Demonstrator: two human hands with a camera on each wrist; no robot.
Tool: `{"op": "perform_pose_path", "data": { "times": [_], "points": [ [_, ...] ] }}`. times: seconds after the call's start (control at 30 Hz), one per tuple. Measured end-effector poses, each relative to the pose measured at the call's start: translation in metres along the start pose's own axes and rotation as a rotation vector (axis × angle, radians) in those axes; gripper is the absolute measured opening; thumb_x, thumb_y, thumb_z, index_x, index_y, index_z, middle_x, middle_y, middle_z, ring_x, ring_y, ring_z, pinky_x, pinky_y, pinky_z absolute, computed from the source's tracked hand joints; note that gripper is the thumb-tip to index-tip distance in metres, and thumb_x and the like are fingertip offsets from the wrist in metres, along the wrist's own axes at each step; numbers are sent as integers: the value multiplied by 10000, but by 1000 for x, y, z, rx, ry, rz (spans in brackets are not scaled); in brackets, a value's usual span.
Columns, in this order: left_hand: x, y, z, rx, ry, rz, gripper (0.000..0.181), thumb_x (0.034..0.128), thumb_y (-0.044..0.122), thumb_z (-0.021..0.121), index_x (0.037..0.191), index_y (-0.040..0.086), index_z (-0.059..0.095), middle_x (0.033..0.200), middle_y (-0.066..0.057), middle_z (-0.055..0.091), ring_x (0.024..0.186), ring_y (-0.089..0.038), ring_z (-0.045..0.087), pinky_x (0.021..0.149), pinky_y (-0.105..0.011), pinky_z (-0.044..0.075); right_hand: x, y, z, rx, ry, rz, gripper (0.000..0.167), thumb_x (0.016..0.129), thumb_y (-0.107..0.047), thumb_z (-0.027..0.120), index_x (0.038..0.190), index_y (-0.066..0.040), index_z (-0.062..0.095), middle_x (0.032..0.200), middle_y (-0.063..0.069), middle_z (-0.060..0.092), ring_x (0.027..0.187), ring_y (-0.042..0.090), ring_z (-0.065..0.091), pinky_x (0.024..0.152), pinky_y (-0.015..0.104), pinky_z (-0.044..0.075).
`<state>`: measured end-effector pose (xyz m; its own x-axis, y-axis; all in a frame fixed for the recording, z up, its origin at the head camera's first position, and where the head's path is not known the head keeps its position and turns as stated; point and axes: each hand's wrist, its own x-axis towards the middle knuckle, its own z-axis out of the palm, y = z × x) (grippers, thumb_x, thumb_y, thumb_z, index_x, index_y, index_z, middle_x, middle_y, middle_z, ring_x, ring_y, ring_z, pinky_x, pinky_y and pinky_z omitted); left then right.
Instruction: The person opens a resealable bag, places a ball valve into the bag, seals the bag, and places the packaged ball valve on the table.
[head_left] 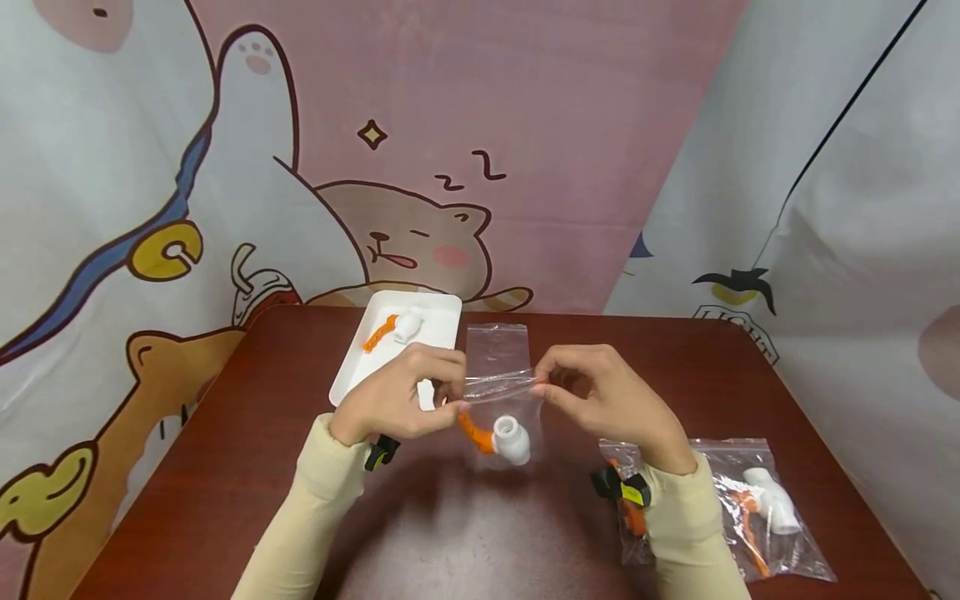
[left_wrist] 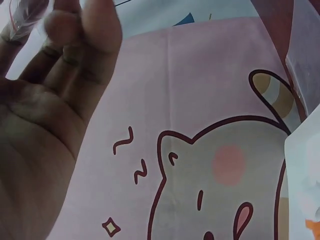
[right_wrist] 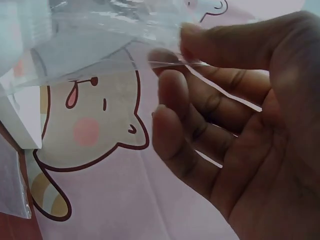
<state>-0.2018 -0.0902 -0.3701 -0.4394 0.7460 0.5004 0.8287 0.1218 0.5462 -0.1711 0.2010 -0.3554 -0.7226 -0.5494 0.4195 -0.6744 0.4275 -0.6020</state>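
Observation:
A clear zip bag [head_left: 501,421] hangs between both hands in the head view, its top edge stretched sideways. Inside its lower part sits a white plastic valve [head_left: 513,442] with an orange handle [head_left: 476,433]. My left hand [head_left: 405,392] pinches the bag's left top corner between thumb and fingers. At the right corner, my right hand [head_left: 615,400] holds the edge the same way. The right wrist view shows the bag's film [right_wrist: 115,55] gripped by the thumb and index finger, the other fingers loosely bent. Only a bit of film [left_wrist: 25,17] shows in the left wrist view.
A white tray [head_left: 352,367] with another valve [head_left: 405,327] stands at the back left, partly behind the left hand. Behind the held bag lies a flat clear bag [head_left: 497,343]. Bagged valves [head_left: 772,504] lie at right under the right forearm. A printed cloth [head_left: 570,150] hangs behind the table.

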Motion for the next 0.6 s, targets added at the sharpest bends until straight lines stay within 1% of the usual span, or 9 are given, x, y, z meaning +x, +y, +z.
{"op": "perform_pose_path", "data": {
  "times": [0.07,0.13,0.23,0.37,0.5,0.6],
  "points": [
    [0,1,0,14,19,-13,268,878,87,681,675,212,558,724,70,518,682,-68,531,643,-185,432,-1,1,-3,0,-14,13,160,901,-101,787,883,-224,686,796,-46,689,721,59,621,632,254,559],
    [0,1,0,41,37,-16,253,905,107,706,701,210,595,777,109,555,741,-37,557,691,-191,470,-2,2,-5,-9,-23,24,153,897,-101,791,881,-218,695,797,-38,701,725,53,628,658,246,562],
    [0,1,-2,64,66,-6,189,931,124,729,761,178,663,842,144,608,802,7,585,751,-233,526,-3,2,-7,-19,-13,40,124,894,-120,799,886,-211,714,807,-55,715,727,46,640,663,242,566],
    [3,-1,-4,40,92,9,102,927,103,755,845,134,702,867,125,656,829,-3,618,775,-305,559,-4,3,-9,-6,23,51,100,893,-120,799,894,-197,735,815,-73,720,719,54,647,644,246,562],
    [3,-4,-4,6,110,18,117,913,55,758,891,141,682,864,86,664,821,-29,631,773,-266,558,-5,4,-10,17,56,71,110,893,-105,796,901,-203,744,816,-49,728,720,63,655,639,244,561],
    [4,-4,-3,3,145,34,133,899,10,752,907,121,680,871,42,674,826,-55,634,782,-233,554,-5,4,-11,31,82,83,122,895,-114,796,912,-225,748,816,-36,733,721,71,656,638,238,559]
  ]
}}
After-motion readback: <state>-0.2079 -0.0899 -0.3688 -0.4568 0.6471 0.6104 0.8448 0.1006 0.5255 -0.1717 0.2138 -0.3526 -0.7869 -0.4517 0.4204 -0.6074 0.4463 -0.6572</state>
